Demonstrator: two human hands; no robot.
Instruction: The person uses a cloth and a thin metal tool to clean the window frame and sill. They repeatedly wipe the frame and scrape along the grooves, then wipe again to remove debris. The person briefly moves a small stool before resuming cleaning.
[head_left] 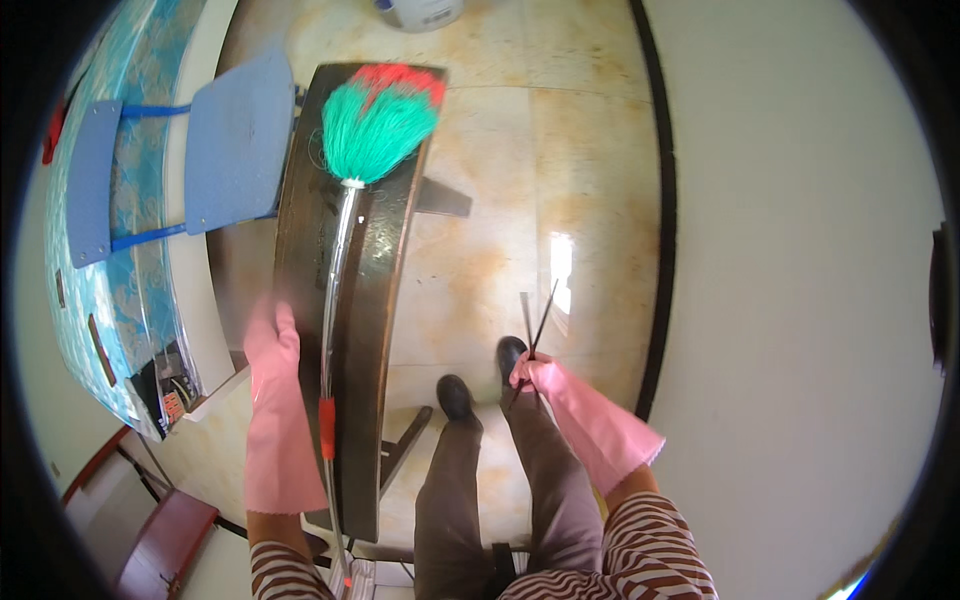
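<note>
A long-handled duster (385,130) lies along a dark wooden bench (365,400); its bristles are green and red, its pole (338,250) silver with a red sleeve. Both my hands wear pink rubber gloves. Beside the bench's left edge is my left hand (272,325), apart from the pole; its fingers are smeared by motion. To the right of the bench, above my shoes, my right hand (530,372) is closed around thin dark strips (543,318). They cross at the fingers and stick out on both sides; their exact kind is unclear.
A blue chair (238,145) stands left of the bench, by a table with a blue patterned cover (135,300). A brown-red seat (165,540) is at lower left. At the top is a white container (425,12). A pale wall (790,300) rises on the right.
</note>
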